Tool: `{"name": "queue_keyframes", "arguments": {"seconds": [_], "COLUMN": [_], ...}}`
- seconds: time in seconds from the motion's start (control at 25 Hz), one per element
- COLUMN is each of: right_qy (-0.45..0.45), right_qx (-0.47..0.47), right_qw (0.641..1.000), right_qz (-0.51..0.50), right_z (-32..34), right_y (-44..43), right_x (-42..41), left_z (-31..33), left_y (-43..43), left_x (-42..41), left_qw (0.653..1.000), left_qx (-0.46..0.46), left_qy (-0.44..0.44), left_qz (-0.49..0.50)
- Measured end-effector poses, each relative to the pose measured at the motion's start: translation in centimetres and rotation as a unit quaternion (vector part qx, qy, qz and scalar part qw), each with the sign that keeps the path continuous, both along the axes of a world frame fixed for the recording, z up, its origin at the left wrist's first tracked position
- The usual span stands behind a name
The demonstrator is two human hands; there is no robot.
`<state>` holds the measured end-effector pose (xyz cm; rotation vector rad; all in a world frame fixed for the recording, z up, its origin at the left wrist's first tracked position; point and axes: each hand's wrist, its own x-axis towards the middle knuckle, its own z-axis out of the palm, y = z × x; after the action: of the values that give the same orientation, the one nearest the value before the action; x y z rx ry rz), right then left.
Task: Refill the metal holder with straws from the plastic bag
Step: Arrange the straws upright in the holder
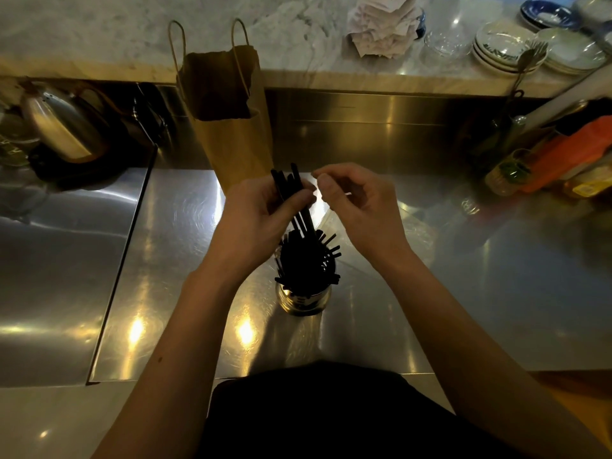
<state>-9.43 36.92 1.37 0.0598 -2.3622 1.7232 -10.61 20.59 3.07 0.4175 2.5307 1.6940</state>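
A shiny metal holder (303,298) stands on the steel counter (185,293), packed with black straws (308,256) that fan out over its rim. My left hand (258,213) is closed around a small bundle of black straws (291,183), held upright right above the holder with the lower ends among the straws inside. My right hand (357,200) is level with it on the right, thumb and forefinger pinched on the thin edge of a clear plastic bag (417,230). The bag is barely visible and trails down to the counter right of the holder.
A brown paper bag (228,104) stands just behind my hands. A metal kettle (63,124) sits at the far left. Bottles and an orange packet (563,150) crowd the right. Stacked plates (506,44), a glass bowl (443,44) and crumpled paper (384,24) are on the marble ledge.
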Motion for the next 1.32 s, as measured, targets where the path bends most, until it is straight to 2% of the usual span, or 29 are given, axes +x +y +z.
{"name": "queue_keyframes", "arguments": {"seconds": [0.12, 0.28, 0.4, 0.52, 0.68, 0.8, 1.0, 1.2, 1.32], "right_qy": [-0.040, -0.077, -0.100, -0.103, -0.074, -0.110, -0.159, -0.164, -0.147], "right_qx": [-0.035, -0.044, -0.031, 0.024, 0.083, 0.089, 0.085, 0.101, 0.113], "right_qw": [0.998, 0.996, 0.994, 0.994, 0.993, 0.990, 0.982, 0.978, 0.981], "right_qz": [-0.021, -0.024, -0.026, -0.025, -0.032, -0.013, 0.051, 0.083, 0.065], "right_z": [-1.3, -3.3, -4.9, -6.2, -7.3, -7.6, -7.2, -8.1, -8.6], "right_y": [1.1, 1.7, 1.7, 1.5, 1.1, 1.0, 0.1, -0.9, -1.0], "right_x": [0.3, 1.3, 1.8, 2.3, 3.2, 3.6, 3.6, 3.7, 3.8], "left_z": [0.1, -2.7, -5.7, -8.3, -10.0, -10.1, -8.8, -11.1, -10.7], "left_y": [-0.8, 0.0, 0.5, 0.7, 1.1, 0.8, 0.4, -0.2, -0.1], "left_x": [0.0, 0.7, 1.2, 1.2, 1.4, 1.4, 1.8, 1.6, 1.9], "left_qw": [1.000, 0.996, 0.988, 0.981, 0.970, 0.959, 0.982, 0.966, 0.977], "left_qx": [-0.020, -0.048, -0.124, -0.169, -0.231, -0.270, -0.176, -0.239, -0.199], "left_qy": [0.002, -0.059, -0.056, -0.050, 0.042, 0.079, 0.059, 0.070, 0.068], "left_qz": [-0.004, -0.044, -0.075, -0.079, -0.062, -0.025, -0.009, -0.066, -0.034]}}
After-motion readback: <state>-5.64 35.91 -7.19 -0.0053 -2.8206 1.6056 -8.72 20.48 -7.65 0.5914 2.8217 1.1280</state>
